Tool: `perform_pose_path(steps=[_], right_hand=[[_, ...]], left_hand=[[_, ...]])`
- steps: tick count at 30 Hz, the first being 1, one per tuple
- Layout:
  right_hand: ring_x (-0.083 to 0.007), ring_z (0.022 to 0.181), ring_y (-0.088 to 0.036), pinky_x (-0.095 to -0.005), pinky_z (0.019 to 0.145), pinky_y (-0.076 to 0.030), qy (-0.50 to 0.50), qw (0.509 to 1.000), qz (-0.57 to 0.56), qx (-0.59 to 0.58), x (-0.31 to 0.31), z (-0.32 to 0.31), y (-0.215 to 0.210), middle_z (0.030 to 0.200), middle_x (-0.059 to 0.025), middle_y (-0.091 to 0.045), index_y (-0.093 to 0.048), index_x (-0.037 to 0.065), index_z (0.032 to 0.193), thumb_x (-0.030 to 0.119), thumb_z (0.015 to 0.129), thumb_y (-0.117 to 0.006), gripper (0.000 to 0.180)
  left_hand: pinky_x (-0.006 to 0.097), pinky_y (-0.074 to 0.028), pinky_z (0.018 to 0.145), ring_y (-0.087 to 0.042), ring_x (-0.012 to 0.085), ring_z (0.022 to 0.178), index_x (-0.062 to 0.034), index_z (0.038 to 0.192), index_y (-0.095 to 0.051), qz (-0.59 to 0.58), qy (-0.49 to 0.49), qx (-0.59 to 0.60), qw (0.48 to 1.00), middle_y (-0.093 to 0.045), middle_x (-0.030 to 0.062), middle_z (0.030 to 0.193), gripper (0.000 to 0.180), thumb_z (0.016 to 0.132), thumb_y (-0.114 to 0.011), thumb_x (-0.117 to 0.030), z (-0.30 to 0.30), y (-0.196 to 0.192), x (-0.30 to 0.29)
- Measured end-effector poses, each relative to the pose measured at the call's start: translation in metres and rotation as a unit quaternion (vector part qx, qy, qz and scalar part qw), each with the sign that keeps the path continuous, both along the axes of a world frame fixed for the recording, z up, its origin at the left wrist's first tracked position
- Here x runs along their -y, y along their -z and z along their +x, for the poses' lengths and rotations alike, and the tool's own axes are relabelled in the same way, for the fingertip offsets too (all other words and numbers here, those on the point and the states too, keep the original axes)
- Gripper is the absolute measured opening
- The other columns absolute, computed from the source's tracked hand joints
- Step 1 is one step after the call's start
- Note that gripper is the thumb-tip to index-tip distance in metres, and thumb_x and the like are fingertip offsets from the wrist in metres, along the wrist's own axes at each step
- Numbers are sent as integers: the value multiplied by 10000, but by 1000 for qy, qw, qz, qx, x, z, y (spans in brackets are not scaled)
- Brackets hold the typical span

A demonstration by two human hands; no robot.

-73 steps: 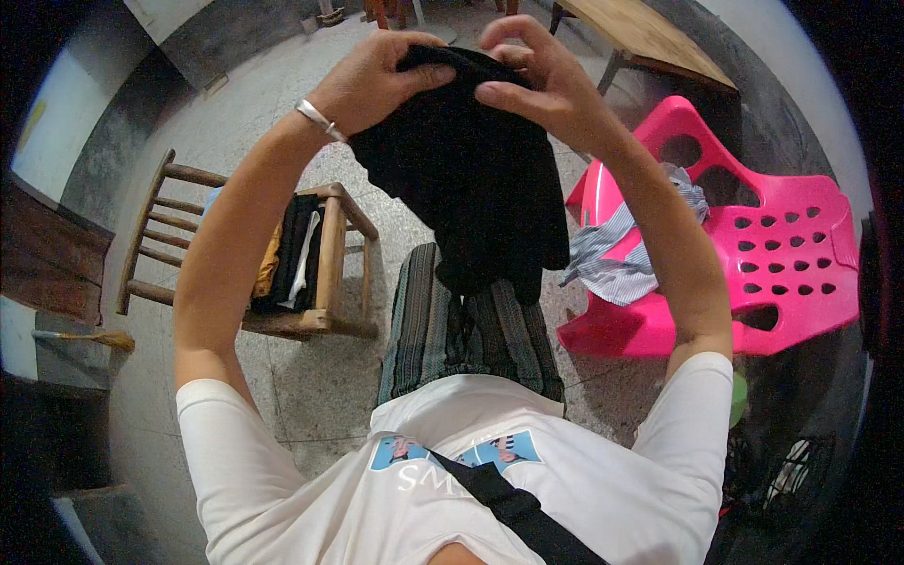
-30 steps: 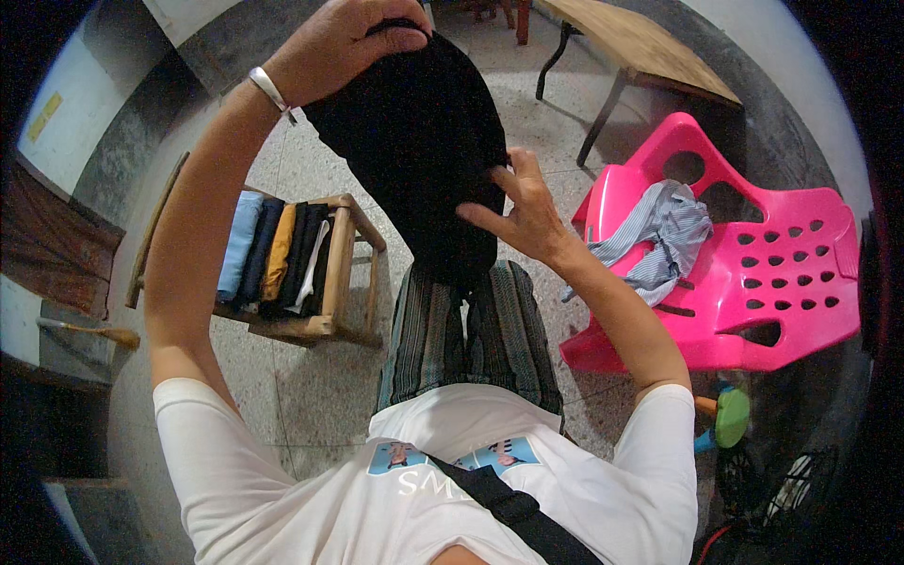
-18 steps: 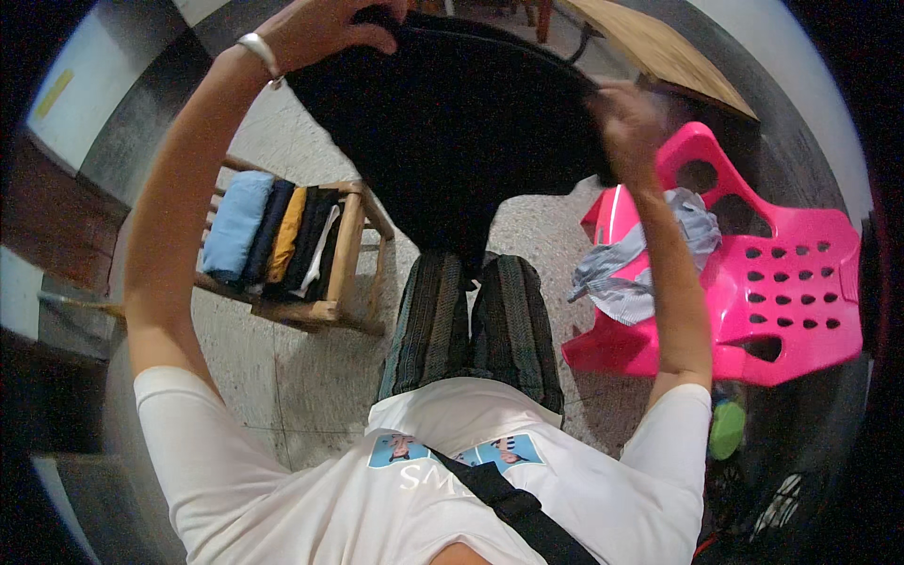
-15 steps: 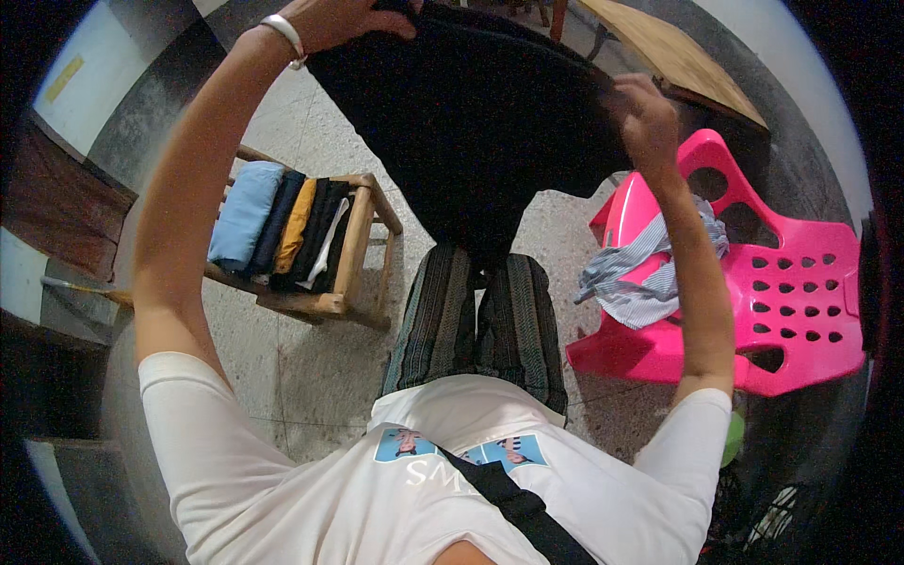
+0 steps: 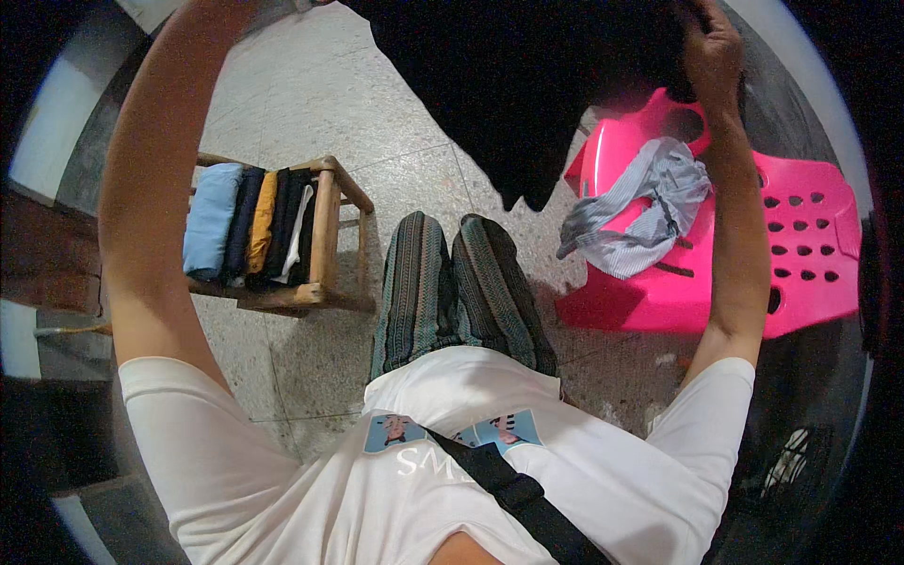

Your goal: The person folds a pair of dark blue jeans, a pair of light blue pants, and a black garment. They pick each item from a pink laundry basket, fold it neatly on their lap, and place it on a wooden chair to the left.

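Observation:
A large black garment (image 5: pixel 508 85) hangs stretched out in front of me; its kind cannot be made out. Its upper edge is cut off by the top of the view, and its lower end narrows to a point above the floor. At the upper right, my right hand (image 5: pixel 713 58) is closed on the garment's edge with the fingers wrapped round it. My left forearm (image 5: pixel 169 122) reaches up past the top edge, so the left hand is out of sight.
To the left, a wooden stool (image 5: pixel 325 226) bears a row of folded clothes (image 5: pixel 254 221), light blue, dark, mustard and white. A pink plastic chair (image 5: pixel 800 202) stands at right with a striped cloth garment (image 5: pixel 640 212) crumpled on its seat. The floor (image 5: pixel 405 113) is speckled tile.
Both arms have risen and spread wider, lifting the black garment up and away from my legs. The left hand has gone out of view.

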State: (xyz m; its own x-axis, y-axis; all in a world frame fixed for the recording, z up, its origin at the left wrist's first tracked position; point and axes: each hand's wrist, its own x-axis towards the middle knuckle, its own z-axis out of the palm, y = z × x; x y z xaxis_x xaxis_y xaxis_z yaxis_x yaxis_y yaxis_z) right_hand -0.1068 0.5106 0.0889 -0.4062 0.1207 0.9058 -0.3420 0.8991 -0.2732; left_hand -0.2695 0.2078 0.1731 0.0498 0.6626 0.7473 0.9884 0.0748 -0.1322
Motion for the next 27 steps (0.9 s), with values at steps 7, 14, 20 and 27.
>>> perform_pose_path(steps=[7, 14, 20, 27], right_hand=[[-110, 875, -597, -258, 789, -471, 81, 993, 50, 65, 76, 110, 20, 976, -36, -654, -640, 56, 1004, -60, 790, -601, 246], [-249, 694, -596, -330, 561, -510, -502, 823, -86, 252, 257, 145, 141, 868, -101, -528, -583, 1, 953, -44, 663, -612, 295], [-344, 825, -576, -392, 727, -469, -594, 693, -142, 383, 341, 130, 221, 887, -178, -550, -593, -33, 907, 14, 721, -612, 193], [-321, 808, -618, -365, 714, -483, -568, 719, -230, 328, 361, 111, 229, 853, -214, -617, -611, -67, 886, 32, 710, -629, 202]], left_hand=[[310, -470, 821, -599, 180, 851, -21, 1039, -600, -128, -236, 159, 950, -638, 119, 926, 233, 819, -629, -92, 61, 18, 81], [330, -439, 715, -546, 241, 784, 11, 746, -478, -199, -170, 235, 936, -517, 110, 786, 289, 532, -442, 201, 105, 148, 239], [331, -419, 834, -517, 303, 905, -2, 780, -501, -308, -307, 360, 825, -513, 125, 875, 304, 555, -456, 198, 165, 262, 307], [387, -210, 1092, -361, 275, 1279, -59, 1242, -494, -328, -87, 639, 690, -418, 125, 1361, 695, 578, -694, -101, 236, 275, 252]])
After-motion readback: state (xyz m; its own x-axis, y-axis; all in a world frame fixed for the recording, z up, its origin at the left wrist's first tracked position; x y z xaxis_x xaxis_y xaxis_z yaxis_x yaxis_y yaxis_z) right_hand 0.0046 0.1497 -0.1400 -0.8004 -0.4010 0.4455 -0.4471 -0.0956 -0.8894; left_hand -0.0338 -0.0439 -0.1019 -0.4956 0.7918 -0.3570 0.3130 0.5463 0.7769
